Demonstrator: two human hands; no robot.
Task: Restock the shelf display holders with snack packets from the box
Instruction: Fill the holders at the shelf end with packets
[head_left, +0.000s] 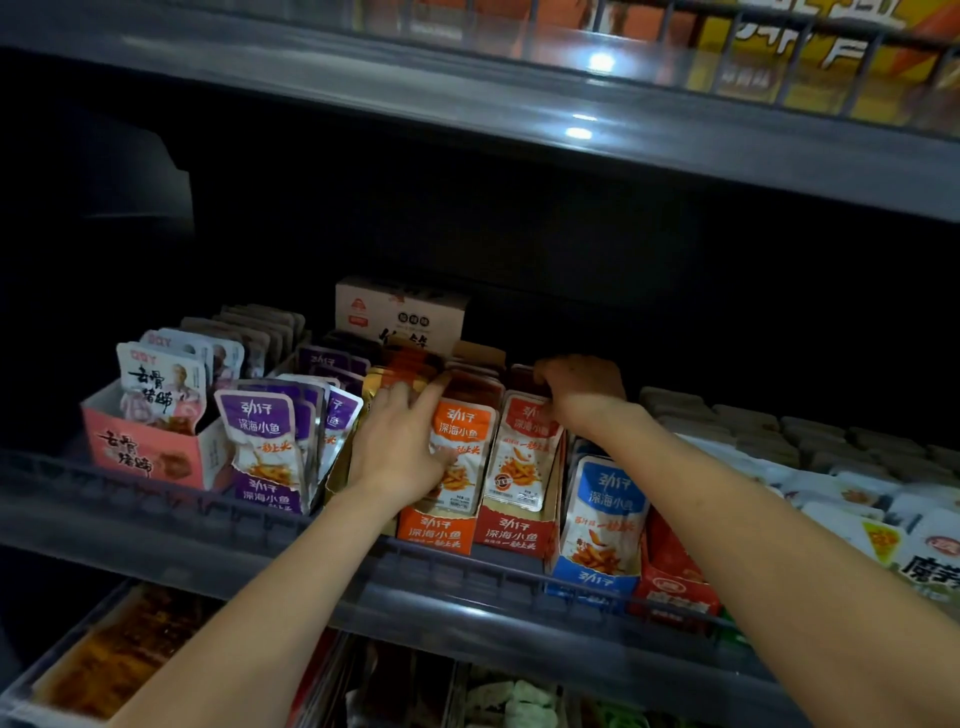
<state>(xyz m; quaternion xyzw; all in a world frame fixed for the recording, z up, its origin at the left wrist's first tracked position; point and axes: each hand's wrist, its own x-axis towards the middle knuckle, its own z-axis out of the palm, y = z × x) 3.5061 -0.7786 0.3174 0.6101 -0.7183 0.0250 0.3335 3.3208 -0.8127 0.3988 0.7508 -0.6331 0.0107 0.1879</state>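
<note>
On the middle shelf, cardboard display holders stand side by side. My left hand (397, 441) lies on the orange snack packets (465, 423) in the orange holder (435, 532), with the thumb across the front packet and the fingers along its left edge. My right hand (582, 389) curls over the tops of the red packets (524, 452) towards the back of the red holder (514, 535). A pale carton box (400, 312) stands behind the holders in the dark.
Purple packets (265, 436) and a pink holder (140, 447) stand to the left, a blue holder (597, 525) and rows of white packets (831, 493) to the right. A wire rail (208, 514) edges the shelf front. The upper shelf (571, 119) hangs low overhead. More goods lie below.
</note>
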